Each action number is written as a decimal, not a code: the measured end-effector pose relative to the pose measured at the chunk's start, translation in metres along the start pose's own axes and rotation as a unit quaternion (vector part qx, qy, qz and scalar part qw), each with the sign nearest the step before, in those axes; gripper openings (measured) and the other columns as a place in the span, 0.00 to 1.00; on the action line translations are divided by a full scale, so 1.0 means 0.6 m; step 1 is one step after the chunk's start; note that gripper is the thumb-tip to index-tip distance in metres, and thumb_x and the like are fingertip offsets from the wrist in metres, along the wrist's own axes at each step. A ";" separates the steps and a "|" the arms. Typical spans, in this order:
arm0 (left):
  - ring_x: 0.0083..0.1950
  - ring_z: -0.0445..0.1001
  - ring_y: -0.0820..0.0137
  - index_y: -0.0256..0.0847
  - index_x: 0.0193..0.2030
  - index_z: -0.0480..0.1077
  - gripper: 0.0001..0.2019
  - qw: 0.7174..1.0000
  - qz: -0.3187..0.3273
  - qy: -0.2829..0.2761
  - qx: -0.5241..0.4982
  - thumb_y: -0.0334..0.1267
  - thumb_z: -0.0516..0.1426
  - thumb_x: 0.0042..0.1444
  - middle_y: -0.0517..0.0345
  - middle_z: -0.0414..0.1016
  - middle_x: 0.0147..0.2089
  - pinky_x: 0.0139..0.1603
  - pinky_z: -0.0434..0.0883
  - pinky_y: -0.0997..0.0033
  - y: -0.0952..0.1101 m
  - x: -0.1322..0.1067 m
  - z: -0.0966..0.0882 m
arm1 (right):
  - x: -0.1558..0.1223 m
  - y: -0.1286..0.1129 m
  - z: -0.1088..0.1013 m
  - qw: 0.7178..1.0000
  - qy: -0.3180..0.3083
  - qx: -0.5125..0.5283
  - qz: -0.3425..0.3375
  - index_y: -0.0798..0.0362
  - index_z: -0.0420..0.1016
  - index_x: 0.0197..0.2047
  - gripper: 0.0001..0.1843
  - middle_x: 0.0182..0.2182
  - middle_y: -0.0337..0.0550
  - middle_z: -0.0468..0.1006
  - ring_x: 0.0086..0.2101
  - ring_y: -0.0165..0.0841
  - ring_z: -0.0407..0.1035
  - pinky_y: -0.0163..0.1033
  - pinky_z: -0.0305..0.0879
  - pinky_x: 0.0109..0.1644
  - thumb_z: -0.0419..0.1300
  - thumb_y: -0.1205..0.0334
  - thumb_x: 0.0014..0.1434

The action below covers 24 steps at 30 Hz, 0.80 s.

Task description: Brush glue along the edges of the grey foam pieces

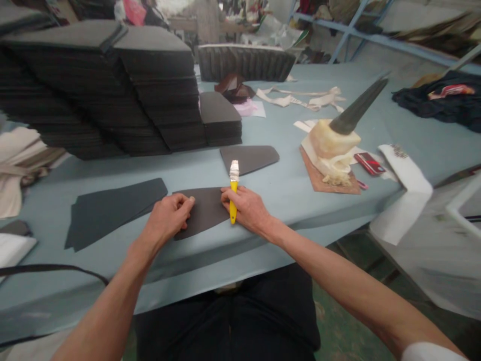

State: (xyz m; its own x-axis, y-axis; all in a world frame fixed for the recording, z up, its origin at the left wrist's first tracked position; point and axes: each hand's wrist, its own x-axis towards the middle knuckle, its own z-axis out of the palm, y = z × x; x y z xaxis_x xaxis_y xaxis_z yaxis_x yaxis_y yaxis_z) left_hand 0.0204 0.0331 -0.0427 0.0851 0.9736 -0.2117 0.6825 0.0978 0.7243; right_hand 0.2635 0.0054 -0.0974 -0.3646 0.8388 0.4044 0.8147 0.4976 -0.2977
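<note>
A dark grey, tapered flat piece (206, 213) lies on the table in front of me, between my two hands. My left hand (171, 213) is closed at its left end, thumb and fingers pinched at the edge. My right hand (246, 205) holds a brush (233, 200) with a yellow handle, its whitish, coated bristles pointing away from me. The fingers of that same hand touch the right end of the flat piece. Just beyond lies another tapered dark piece (250, 158). Left of my left hand, several similar pieces (112, 208) overlap.
Tall stacks of dark pieces (158, 95) stand at the back left, beside a lower stack (221, 120). To the right, a cream-coloured block with a dark cone (356, 108) sits on a brown board (313, 180), near a red box (370, 163). Whitish strips (300, 98) lie behind.
</note>
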 end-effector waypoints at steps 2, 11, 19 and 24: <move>0.18 0.73 0.66 0.45 0.23 0.72 0.18 1.000 0.000 -0.006 -0.020 0.56 0.60 0.54 0.57 0.76 0.20 0.18 0.66 0.72 -0.001 -0.001 -0.004 | -0.001 0.002 0.000 1.000 0.004 -0.002 -0.001 0.48 0.77 0.46 0.03 0.57 0.48 0.86 0.50 0.42 0.80 0.45 0.74 0.54 0.61 0.65 0.73; 0.41 0.83 0.65 0.42 0.42 0.78 0.17 0.952 0.015 0.018 -0.307 0.54 0.63 0.60 0.51 0.85 0.42 0.42 0.80 0.70 0.042 0.016 0.035 | -0.009 0.002 0.001 1.000 0.012 -0.005 -0.003 0.48 0.77 0.46 0.04 0.58 0.49 0.86 0.51 0.43 0.80 0.46 0.76 0.55 0.60 0.64 0.74; 0.69 0.78 0.58 0.37 0.60 0.71 0.27 0.819 -0.060 -0.076 -0.566 0.53 0.40 0.74 0.34 0.75 0.70 0.72 0.74 0.54 0.047 0.063 0.059 | -0.010 -0.004 -0.005 1.000 0.017 0.014 0.008 0.49 0.78 0.46 0.06 0.57 0.51 0.86 0.53 0.45 0.79 0.49 0.77 0.57 0.59 0.65 0.74; 0.65 0.81 0.57 0.38 0.60 0.69 0.23 0.793 -0.090 -0.015 -0.603 0.53 0.45 0.74 0.33 0.76 0.67 0.68 0.77 0.57 0.022 0.075 0.039 | -0.010 -0.007 -0.007 1.000 0.022 0.019 0.013 0.50 0.78 0.46 0.06 0.57 0.52 0.86 0.53 0.45 0.80 0.50 0.78 0.57 0.58 0.64 0.74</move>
State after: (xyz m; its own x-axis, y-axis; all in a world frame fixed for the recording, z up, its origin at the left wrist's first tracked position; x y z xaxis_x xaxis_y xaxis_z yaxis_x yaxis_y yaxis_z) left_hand 0.0502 0.0732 -0.0578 0.0942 0.9180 -0.3851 -0.5022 0.3779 0.7778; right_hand 0.2642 -0.0026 -0.0952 -0.3232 0.8411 0.4337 0.8058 0.4849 -0.3399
